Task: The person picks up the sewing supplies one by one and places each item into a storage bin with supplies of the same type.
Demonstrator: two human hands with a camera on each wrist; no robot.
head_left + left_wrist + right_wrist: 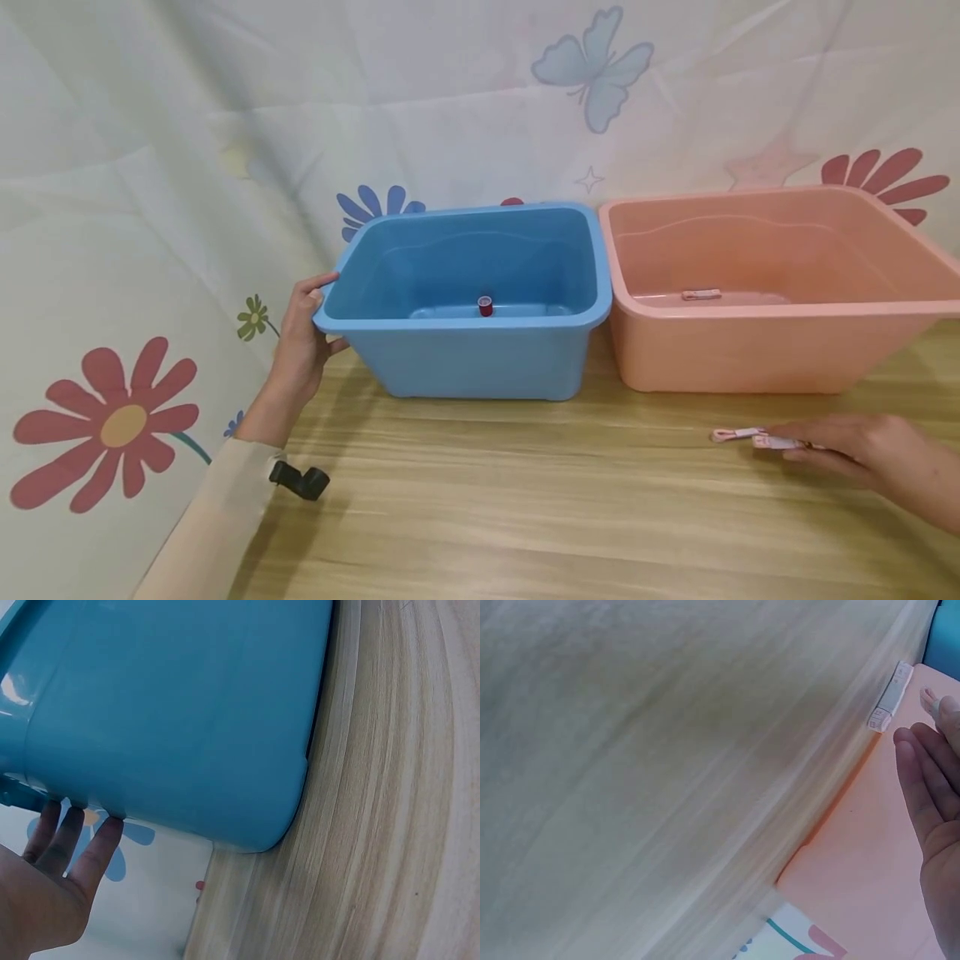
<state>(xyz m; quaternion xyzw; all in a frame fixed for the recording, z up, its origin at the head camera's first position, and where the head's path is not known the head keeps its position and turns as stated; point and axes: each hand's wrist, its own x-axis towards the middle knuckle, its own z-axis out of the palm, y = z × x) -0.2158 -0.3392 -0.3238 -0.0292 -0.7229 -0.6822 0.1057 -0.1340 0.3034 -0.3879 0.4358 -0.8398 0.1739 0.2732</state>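
Fingers [916,780] of right hand [877,447] narrow around strip [931,703], left hand [300,340] around end of blue tub [472,360].

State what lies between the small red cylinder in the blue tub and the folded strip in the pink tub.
The neighbouring side walls of the blue tub and pink tub, as the head view shows.

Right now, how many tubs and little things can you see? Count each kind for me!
Tubs: 2 (blue tub, pink tub)
Folded strips: 3 (one in the pink tub, one on the table, one in the right hand)
Small red cylinder: 1, in the blue tub
Total: 6
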